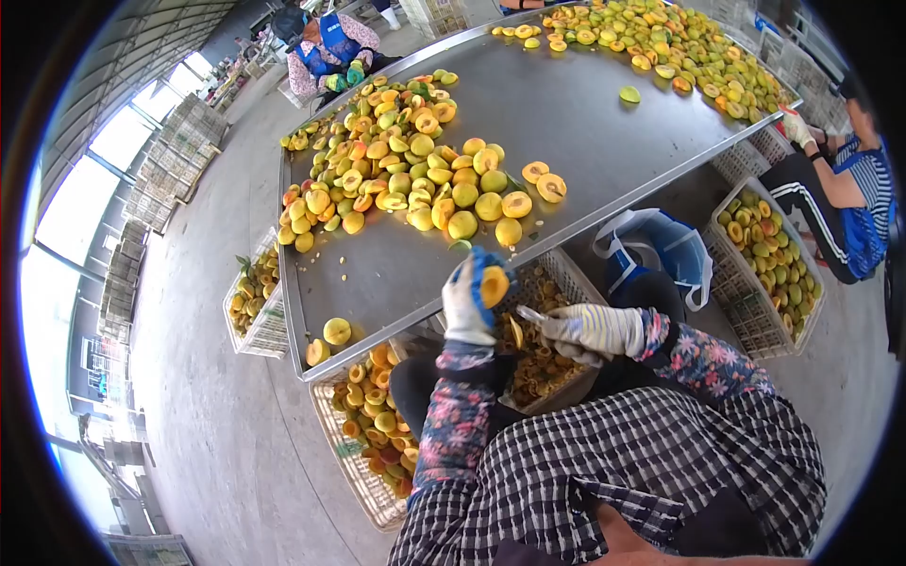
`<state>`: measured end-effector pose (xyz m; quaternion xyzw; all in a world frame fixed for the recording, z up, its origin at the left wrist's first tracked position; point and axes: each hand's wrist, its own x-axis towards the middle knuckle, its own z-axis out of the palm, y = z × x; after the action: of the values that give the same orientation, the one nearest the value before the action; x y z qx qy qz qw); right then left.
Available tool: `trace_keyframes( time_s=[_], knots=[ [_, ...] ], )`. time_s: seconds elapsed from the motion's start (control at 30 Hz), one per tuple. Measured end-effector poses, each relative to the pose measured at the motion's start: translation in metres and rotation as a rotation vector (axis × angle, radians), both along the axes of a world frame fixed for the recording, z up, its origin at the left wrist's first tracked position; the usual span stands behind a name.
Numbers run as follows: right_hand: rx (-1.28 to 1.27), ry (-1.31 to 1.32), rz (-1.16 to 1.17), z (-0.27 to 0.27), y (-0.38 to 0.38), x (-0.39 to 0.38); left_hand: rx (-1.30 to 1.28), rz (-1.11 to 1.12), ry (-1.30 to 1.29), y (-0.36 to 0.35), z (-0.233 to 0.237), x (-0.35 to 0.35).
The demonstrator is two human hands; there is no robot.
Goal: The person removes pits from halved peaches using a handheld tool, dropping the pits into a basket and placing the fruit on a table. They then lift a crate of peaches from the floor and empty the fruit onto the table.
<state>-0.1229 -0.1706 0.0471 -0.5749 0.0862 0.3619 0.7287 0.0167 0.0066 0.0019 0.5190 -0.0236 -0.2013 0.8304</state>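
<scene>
Left hand (pixel 469 304) gloved, curled round peach half (pixel 494 285), just off tabletop (pixel 566 123) edge, above crate (pixel 578 275). Right hand (pixel 596 330) gripping metal tool (pixel 530 314), tip near left glove. Risk: tool slips on wet flesh, nicks glove

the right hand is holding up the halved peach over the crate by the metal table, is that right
Not quite: the head view shows the left hand holding up the halved peach over the crate by the metal table; the right hand grips a small metal tool.
</scene>
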Motion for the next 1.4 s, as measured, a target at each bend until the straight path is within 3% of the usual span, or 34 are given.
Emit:
trace_keyframes(
  time_s=[0.03,0.1,0.17,0.23,0.3,0.37,0.43,0.5,0.53,0.63,0.67,0.77,0.8,0.83,0.87,0.9,1.0,1.1,1.23,1.37,1.4],
  knots=[
    [-0.093,-0.092,0.028,-0.006,-0.002,-0.005,0.024,0.048,-0.035,0.013,0.004,0.003],
    [-0.723,-0.709,0.251,-0.051,-0.014,-0.007,0.122,0.127,-0.2,0.046,0.023,-0.005],
    [-0.893,-0.593,0.377,-0.034,-0.017,-0.011,0.267,0.228,-0.308,0.088,0.041,-0.015],
    [-0.909,-0.608,0.377,-0.038,-0.023,-0.013,0.465,0.31,-0.356,0.139,0.047,-0.021],
    [-0.879,-0.604,0.33,-0.025,-0.025,-0.011,0.903,0.231,-0.29,0.184,0.065,-0.029],
    [-0.833,-0.627,0.286,-0.017,-0.028,-0.006,1.292,0.112,-0.232,0.231,0.048,-0.025],
    [-0.701,-0.708,0.184,-0.023,-0.024,0.003,1.669,0.069,-0.751,0.231,0.047,-0.026],
    [-0.559,-0.729,0.094,-0.024,-0.02,0.01,1.531,0.033,-0.737,0.21,0.053,-0.01],
    [-0.333,-0.797,-0.053,-0.048,-0.012,0.014,1.478,0.023,-0.761,0.188,0.057,0.001],
    [0.006,-0.305,-0.183,-0.008,-0.01,0.014,1.336,-0.126,-0.892,0.1,0.072,0.036],
    [0.072,-0.333,-0.254,-0.015,-0.007,0.015,1.306,-0.203,-0.89,0.064,0.075,0.046],
    [0.036,-0.459,-0.289,-0.014,-0.02,0.03,1.208,-0.332,-0.897,-0.007,0.073,0.077],
    [0.029,-0.506,-0.372,-0.029,-0.019,0.019,1.093,-0.358,-1.154,-0.063,0.033,0.101],
    [-0.105,-0.549,-0.411,-0.021,-0.023,0.019,1.072,-0.446,-0.927,-0.1,0.054,0.099],
    [-0.078,-0.526,-0.49,-0.018,-0.023,0.02,1.068,-0.441,-1.202,-0.127,0.03,0.119],
    [0.039,-0.427,-0.489,-0.021,-0.029,0.017,1.056,-0.476,-1.262,-0.152,0.009,0.13],
    [0.196,-0.35,-0.533,-0.03,-0.037,0.02,1.272,-0.65,-1.218,-0.2,-0.016,0.14],
    [0.223,-0.32,-0.582,-0.026,-0.045,0.02,1.496,-0.802,-1.122,-0.224,-0.026,0.146],
    [0.233,-0.308,-0.589,-0.03,-0.047,0.023,1.766,-1.084,-0.921,-0.218,0.016,0.134],
    [0.139,-0.289,-0.593,-0.031,-0.043,0.024,1.492,-0.964,-0.979,-0.182,-0.012,0.135],
    [0.104,-0.282,-0.609,-0.034,-0.041,0.026,1.413,-0.804,-0.956,-0.171,-0.019,0.131]
  ],
)
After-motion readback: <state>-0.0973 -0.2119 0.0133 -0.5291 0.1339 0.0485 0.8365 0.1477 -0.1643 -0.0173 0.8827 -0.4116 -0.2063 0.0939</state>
